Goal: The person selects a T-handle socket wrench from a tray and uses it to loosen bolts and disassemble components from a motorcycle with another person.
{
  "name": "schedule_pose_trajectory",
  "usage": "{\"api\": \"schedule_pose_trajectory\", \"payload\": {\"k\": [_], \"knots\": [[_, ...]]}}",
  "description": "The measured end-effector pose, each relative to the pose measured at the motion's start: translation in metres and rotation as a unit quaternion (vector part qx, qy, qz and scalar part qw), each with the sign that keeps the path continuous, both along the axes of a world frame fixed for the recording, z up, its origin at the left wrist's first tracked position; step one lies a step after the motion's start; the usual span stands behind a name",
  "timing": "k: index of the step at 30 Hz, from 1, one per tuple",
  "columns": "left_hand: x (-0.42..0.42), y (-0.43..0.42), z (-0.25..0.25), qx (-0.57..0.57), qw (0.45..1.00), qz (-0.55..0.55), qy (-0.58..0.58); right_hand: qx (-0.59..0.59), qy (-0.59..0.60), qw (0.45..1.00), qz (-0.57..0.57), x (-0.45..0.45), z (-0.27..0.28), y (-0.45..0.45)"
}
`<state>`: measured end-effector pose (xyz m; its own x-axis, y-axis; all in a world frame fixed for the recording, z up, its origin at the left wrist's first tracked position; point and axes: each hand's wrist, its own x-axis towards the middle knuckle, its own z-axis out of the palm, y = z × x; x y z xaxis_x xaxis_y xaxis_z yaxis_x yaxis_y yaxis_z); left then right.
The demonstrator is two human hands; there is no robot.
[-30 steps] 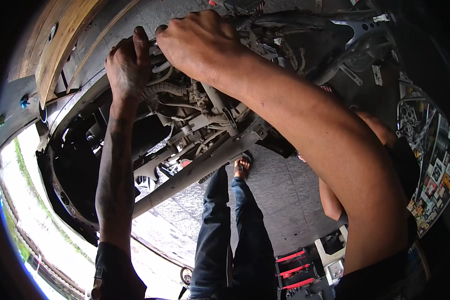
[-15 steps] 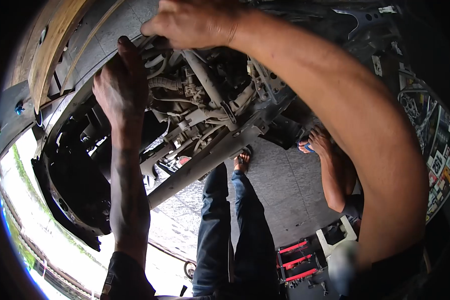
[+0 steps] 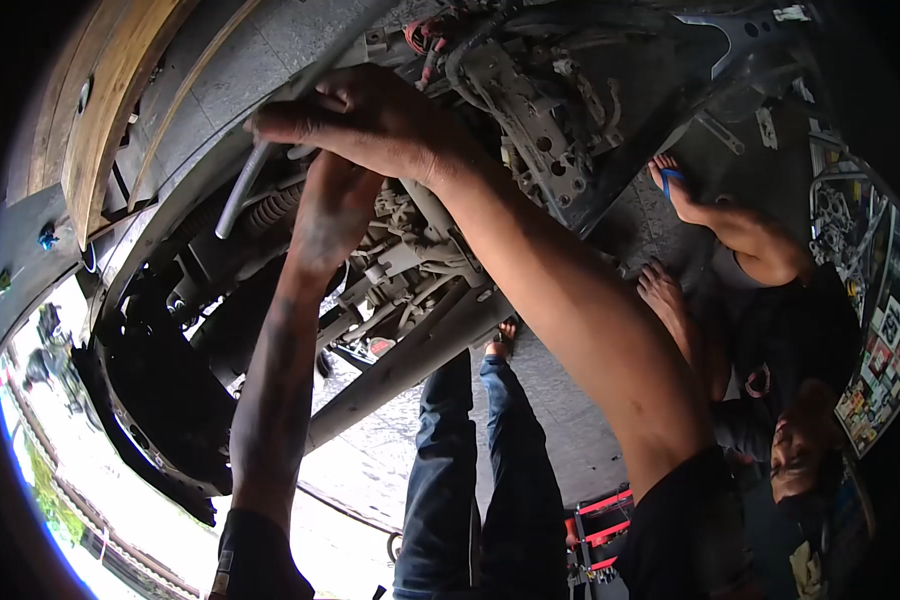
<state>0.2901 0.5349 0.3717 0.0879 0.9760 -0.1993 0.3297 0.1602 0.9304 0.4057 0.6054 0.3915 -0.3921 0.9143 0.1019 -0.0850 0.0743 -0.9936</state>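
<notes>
A grey metal bar (image 3: 238, 195), perhaps a tool handle, slants over the dark body edge of a vehicle's front end. My right hand (image 3: 365, 118) is closed around it, and the bar's lower end sticks out below the fingers. Just under that hand is my left hand (image 3: 342, 190), its fingers hidden behind the right one. Whether the left hand also grips the bar cannot be made out. Beneath both hands lie dusty engine bay parts (image 3: 410, 245), including hoses and brackets. A ribbed hose (image 3: 275, 208) runs close to the bar's lower end.
A co-worker (image 3: 780, 310) sits low on the right, with bare feet and a blue-strapped sandal (image 3: 673, 176). A long cross tube (image 3: 390, 385) spans the vehicle's front before my legs. Red-railed tool storage (image 3: 605, 530) stands below. Wooden boards (image 3: 120, 90) are at upper left.
My right hand has come down and left, with the bar now showing in it. My left hand has shifted right, under it. The view has moved, revealing more of the co-worker.
</notes>
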Motion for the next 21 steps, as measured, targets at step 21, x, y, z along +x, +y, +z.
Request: {"api": "schedule_pose_trajectory", "payload": {"k": [21], "knots": [[0.025,0.03,0.027,0.115,0.987,-0.115,0.002,0.28,-0.436,0.825,0.224,0.053,0.097,0.038]]}}
